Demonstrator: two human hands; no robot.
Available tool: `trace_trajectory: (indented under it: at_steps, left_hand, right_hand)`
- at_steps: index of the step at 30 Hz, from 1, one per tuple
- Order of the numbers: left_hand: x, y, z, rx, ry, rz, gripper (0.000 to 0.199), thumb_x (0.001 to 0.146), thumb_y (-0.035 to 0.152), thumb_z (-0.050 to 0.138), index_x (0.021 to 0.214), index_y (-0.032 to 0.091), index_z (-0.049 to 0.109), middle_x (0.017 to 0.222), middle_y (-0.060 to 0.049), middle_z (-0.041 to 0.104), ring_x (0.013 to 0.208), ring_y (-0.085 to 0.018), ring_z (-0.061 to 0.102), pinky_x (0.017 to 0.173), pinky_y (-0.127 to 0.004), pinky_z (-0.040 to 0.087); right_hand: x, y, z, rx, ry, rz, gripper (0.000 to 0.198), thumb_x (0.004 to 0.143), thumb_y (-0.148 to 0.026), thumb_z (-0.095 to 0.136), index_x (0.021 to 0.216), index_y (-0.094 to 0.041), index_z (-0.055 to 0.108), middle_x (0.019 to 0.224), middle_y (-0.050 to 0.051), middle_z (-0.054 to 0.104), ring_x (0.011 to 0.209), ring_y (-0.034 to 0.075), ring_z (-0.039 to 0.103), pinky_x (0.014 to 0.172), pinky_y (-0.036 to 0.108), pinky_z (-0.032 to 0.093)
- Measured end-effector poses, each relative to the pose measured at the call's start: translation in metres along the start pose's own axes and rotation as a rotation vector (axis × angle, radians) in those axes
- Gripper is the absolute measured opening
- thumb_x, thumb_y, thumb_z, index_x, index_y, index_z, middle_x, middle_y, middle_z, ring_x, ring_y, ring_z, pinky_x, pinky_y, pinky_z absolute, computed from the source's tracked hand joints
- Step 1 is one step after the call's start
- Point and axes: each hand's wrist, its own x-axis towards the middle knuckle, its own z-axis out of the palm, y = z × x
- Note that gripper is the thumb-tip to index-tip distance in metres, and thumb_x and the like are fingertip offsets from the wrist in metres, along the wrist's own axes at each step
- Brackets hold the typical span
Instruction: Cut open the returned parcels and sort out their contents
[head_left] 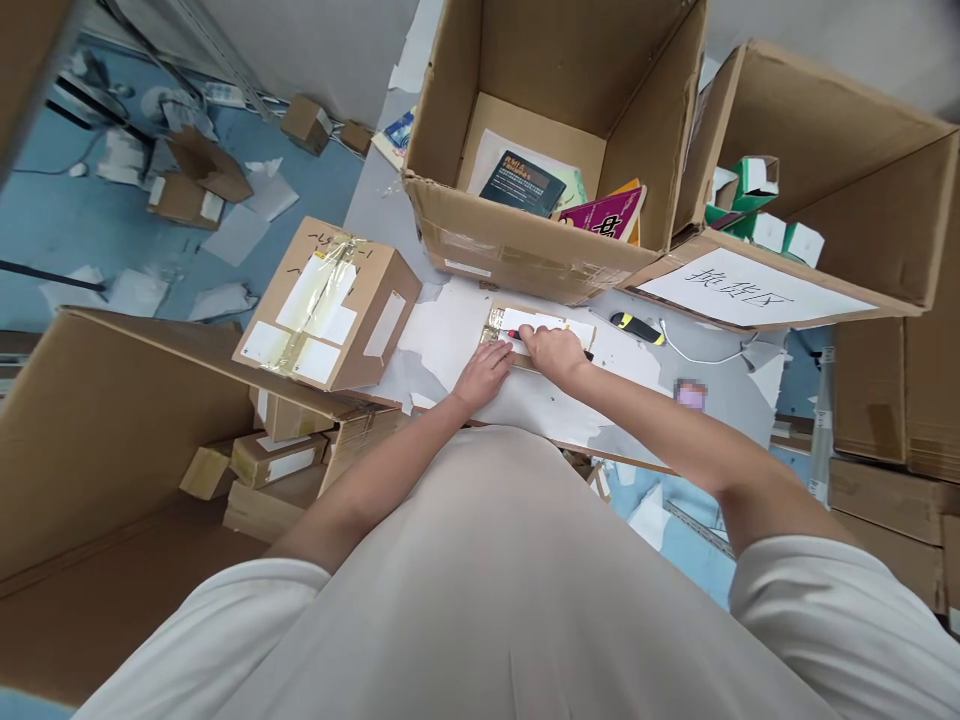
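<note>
A small flat cardboard box [529, 362] with a white label and clear tape at its left end lies on the table before me. My right hand [556, 352] is closed around a slim red-and-black box cutter [514, 334], whose thin tip points left at the taped end. The dark rear of the tool shows past the hand. Resting against the near left edge of the small box, my left hand [484, 378] has its fingers stretched out and holds nothing. A black-and-yellow utility knife [637, 328] lies to the right of the box.
A taped carton [360, 300] stands at the table's left. Behind are an open carton with books [517, 250] and another with green-white boxes [892, 285]. A large carton [90, 430] at lower left holds small boxes. A white cable [701, 357] lies at right.
</note>
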Motion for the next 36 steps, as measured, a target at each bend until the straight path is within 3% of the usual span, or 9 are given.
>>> trace_trajectory:
  at_steps: [6, 18, 24, 29, 33, 36]
  left_hand:
    - [0.001, -0.003, 0.001, -0.034, -0.008, -0.025, 0.035, 0.095, 0.024, 0.038, 0.124, 0.018, 0.056, 0.132, -0.016, 0.057, 0.133, -0.026, 0.044, 0.109, -0.055, 0.034]
    - [0.003, -0.001, 0.002, 0.010, 0.033, -0.066, 0.037, 0.094, 0.014, 0.033, 0.115, 0.019, 0.063, 0.126, -0.012, 0.063, 0.127, -0.023, 0.050, 0.108, -0.048, 0.037]
    - [0.005, 0.001, 0.001, 0.037, 0.035, -0.083, 0.039, 0.092, 0.011, 0.035, 0.113, 0.021, 0.065, 0.124, -0.010, 0.064, 0.125, -0.023, 0.052, 0.106, -0.046, 0.037]
    - [0.010, 0.005, 0.000, 0.024, 0.017, -0.081, 0.039, 0.090, 0.010, 0.037, 0.113, 0.022, 0.066, 0.123, -0.010, 0.065, 0.125, -0.022, 0.052, 0.108, -0.046, 0.036]
    - [0.013, 0.013, -0.008, 0.126, -0.067, -0.083, 0.040, 0.089, 0.007, 0.036, 0.112, 0.021, 0.065, 0.124, -0.010, 0.064, 0.125, -0.023, 0.051, 0.106, -0.044, 0.037]
    - [0.016, 0.021, -0.019, 0.199, -0.122, -0.090, 0.038, 0.089, 0.010, 0.037, 0.111, 0.022, 0.065, 0.124, -0.009, 0.064, 0.123, -0.024, 0.051, 0.103, -0.044, 0.038]
  right_hand:
    - [0.005, -0.007, -0.005, 0.035, -0.029, 0.000, 0.029, 0.096, -0.018, 0.031, 0.120, -0.013, 0.045, 0.111, 0.022, 0.065, 0.096, 0.028, 0.067, 0.076, 0.035, 0.047]
    - [-0.012, 0.030, 0.002, -0.027, -0.108, 0.039, 0.033, 0.091, -0.015, 0.037, 0.120, -0.014, 0.052, 0.105, 0.021, 0.069, 0.102, 0.028, 0.066, 0.081, 0.037, 0.042]
    - [-0.064, 0.086, 0.023, -0.089, -0.204, 0.189, 0.039, 0.086, -0.003, 0.037, 0.119, -0.015, 0.055, 0.099, 0.020, 0.070, 0.094, 0.031, 0.068, 0.075, 0.037, 0.040]
    - [-0.097, 0.102, 0.045, -0.064, -0.182, 0.239, 0.041, 0.086, -0.001, 0.032, 0.119, -0.016, 0.053, 0.097, 0.019, 0.069, 0.090, 0.030, 0.068, 0.072, 0.036, 0.040]
    - [-0.120, 0.119, 0.059, 0.051, -0.118, 0.220, 0.036, 0.090, -0.010, 0.034, 0.121, -0.018, 0.052, 0.099, 0.017, 0.069, 0.088, 0.028, 0.068, 0.073, 0.036, 0.042]
    - [-0.142, 0.137, 0.081, 0.311, -0.020, 0.314, 0.033, 0.093, -0.028, 0.039, 0.123, -0.020, 0.051, 0.097, 0.014, 0.070, 0.084, 0.027, 0.067, 0.069, 0.034, 0.045]
